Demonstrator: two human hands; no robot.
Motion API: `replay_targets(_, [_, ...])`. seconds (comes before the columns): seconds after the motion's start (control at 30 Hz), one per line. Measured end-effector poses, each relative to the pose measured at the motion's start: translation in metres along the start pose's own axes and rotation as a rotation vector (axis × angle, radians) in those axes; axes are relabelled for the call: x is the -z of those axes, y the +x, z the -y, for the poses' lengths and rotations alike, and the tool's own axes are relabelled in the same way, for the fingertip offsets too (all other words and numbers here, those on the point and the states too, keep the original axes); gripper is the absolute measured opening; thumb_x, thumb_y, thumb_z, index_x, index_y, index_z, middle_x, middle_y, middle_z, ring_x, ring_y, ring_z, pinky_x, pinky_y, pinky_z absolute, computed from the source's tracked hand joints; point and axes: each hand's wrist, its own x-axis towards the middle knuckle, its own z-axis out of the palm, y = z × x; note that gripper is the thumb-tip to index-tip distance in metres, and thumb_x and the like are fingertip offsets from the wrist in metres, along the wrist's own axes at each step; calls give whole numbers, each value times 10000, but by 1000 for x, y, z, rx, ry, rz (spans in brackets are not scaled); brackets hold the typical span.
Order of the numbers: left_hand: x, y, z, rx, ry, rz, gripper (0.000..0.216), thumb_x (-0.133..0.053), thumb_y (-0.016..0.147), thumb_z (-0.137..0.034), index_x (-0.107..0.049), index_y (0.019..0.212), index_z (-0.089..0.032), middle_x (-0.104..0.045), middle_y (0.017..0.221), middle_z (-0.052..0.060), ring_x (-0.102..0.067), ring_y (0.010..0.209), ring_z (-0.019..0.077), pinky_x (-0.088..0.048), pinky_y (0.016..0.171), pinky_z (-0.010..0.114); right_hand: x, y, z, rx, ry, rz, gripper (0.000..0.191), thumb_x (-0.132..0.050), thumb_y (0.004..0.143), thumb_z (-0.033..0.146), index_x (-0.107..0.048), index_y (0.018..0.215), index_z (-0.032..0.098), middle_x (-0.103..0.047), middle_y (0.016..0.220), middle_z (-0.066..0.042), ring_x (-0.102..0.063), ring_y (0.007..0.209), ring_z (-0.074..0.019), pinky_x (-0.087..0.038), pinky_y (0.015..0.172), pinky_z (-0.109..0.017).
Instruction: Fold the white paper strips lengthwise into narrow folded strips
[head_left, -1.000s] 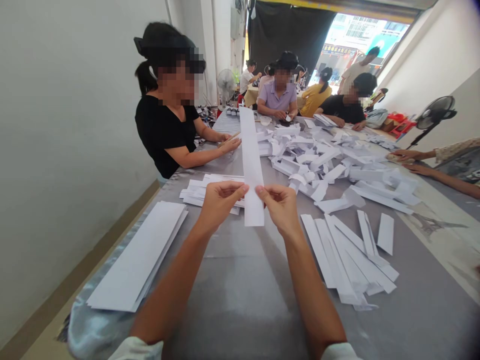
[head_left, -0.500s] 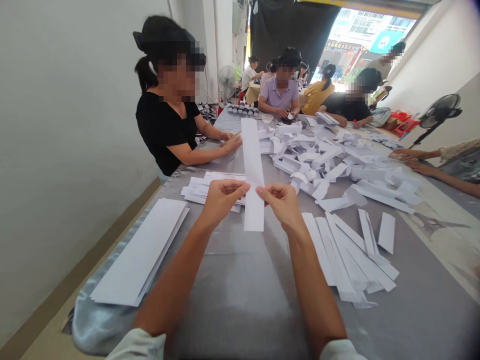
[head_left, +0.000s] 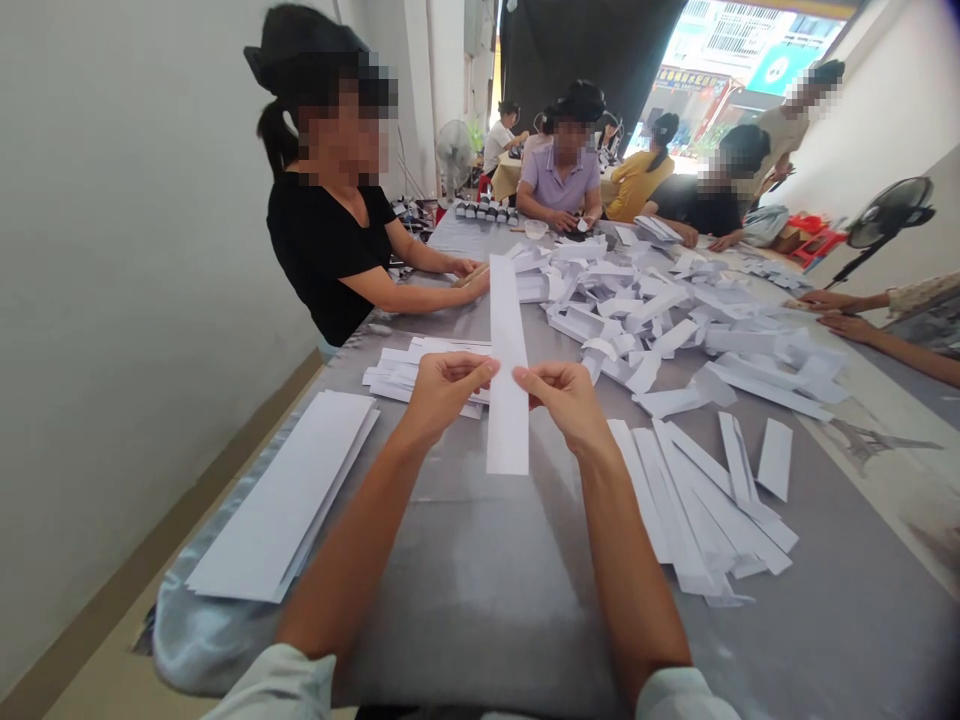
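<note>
A long white paper strip [head_left: 508, 420] is held up in front of me, its long side pointing away. My left hand [head_left: 454, 390] pinches its left edge between thumb and fingers. On the opposite edge, my right hand [head_left: 559, 392] grips the strip the same way. To the left lies a stack of larger white paper sheets [head_left: 289, 490]. Behind my left hand, a pile of white strips [head_left: 394, 372] is partly hidden. Several folded white strips [head_left: 697, 510] lie fanned out to the right of my right forearm.
A big heap of folded white paper pieces [head_left: 637, 310] covers the far middle of the grey-covered table [head_left: 480, 600]. A person in black [head_left: 322, 240] stands at the left edge, hands on the table. Other people sit around the far side. A black fan [head_left: 889, 215] stands at the right.
The far end of the strip has dipped slightly and its near end sits a little lower. Both hands keep their pinch on it. The view has shifted slightly.
</note>
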Motion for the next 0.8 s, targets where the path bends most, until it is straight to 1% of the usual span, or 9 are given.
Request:
replay_targets(0.07, [1, 0, -2, 19, -1, 35, 306, -943, 780, -456, -875, 892, -179, -801, 846, 72, -663, 742, 166, -522, 696, 291, 1, 0, 0, -14, 11, 4, 473, -903, 766, 638, -838, 836, 175, -797, 789, -74, -693, 675, -179, -550, 621, -299])
replay_targets(0.17, [2, -1, -4, 51, -2, 121, 281, -936, 795, -436, -879, 895, -180, -805, 860, 73, -650, 744, 155, -501, 686, 276, 0, 0, 0, 6, 27, -22, 467, -918, 753, 630, -808, 766, 176, -771, 737, -58, -656, 633, -161, -528, 591, -285])
replay_targets(0.27, [1, -2, -5, 36, 0, 52, 296, -929, 801, -459, -881, 894, -182, -777, 789, 57, -627, 703, 148, -494, 664, 280, -2, 0, -2, 35, 34, -1, 458, -949, 733, 588, -763, 675, 174, -712, 649, -28, -586, 578, -127, -488, 561, -264])
replay_targets(0.33, [1, -1, -4, 18, 7, -10, 317, -937, 786, -473, -881, 895, -180, -768, 765, 55, -627, 684, 152, -499, 656, 289, -3, -1, -2, 33, 38, 22, 448, -946, 744, 576, -765, 680, 171, -707, 650, -24, -578, 576, -121, -484, 562, -259])
replay_targets(0.4, [1, -1, -4, 13, 9, -16, 330, -946, 771, -477, -877, 886, -176, -780, 784, 62, -637, 687, 157, -499, 650, 290, -3, -1, -2, 11, 42, 36, 446, -921, 773, 591, -785, 723, 170, -736, 697, -38, -617, 608, -137, -509, 579, -267])
replay_targets(0.5, [3, -1, -4, 25, 16, 67, 324, -943, 775, -470, -876, 893, -175, -814, 868, 80, -664, 736, 166, -504, 664, 282, -4, 0, -2, -6, 48, 37, 469, -876, 808, 637, -812, 801, 172, -765, 751, -54, -674, 667, -171, -545, 600, -283])
replay_targets(0.6, [3, -1, -3, 47, 18, 129, 317, -942, 777, -456, -879, 908, -173, -820, 899, 82, -663, 753, 159, -503, 665, 264, -4, 1, -2, 32, 53, 3, 483, -882, 794, 648, -792, 752, 176, -747, 715, -46, -646, 640, -162, -530, 588, -280])
replay_targets(0.7, [1, -1, 0, 46, 7, 75, 325, -948, 767, -457, -881, 906, -170, -803, 832, 71, -653, 714, 149, -510, 648, 257, -3, 1, -2, 58, 27, -1, 486, -904, 771, 639, -765, 690, 180, -721, 677, -34, -597, 601, -142, -500, 570, -273])
replay_targets(0.8, [-2, -1, 2, 8, 2, 1, 306, -937, 789, -453, -885, 912, -177, -811, 839, 75, -674, 722, 154, -525, 642, 257, -1, 0, 0, 28, -1, 40, 493, -888, 775, 661, -774, 711, 185, -721, 676, -38, -615, 611, -156, -516, 569, -284])
